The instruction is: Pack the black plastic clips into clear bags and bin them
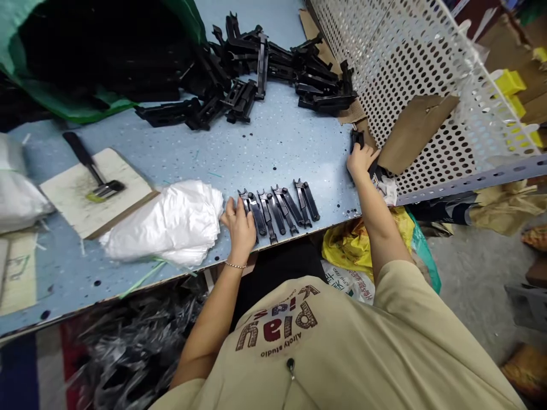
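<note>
Centrally, a row of slender black forked parts [276, 214] lies along the near edge of a speckled pale-blue worktop [282, 145]. The left hand [240, 224], fingers slightly apart, rests against the row's leftmost part, near a stack of crinkled white plastic sheeting [171, 222]. The right hand [362, 162] touches a black part [356, 138] beside a white perforated panel [405, 74]; whether its fingers are clamped cannot be told.

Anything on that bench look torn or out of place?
The brown cardboard against the perforated panel looks torn, its upper edge ragged. The black parts at the back lie jumbled, unlike the tidy row beside the left hand.
</note>
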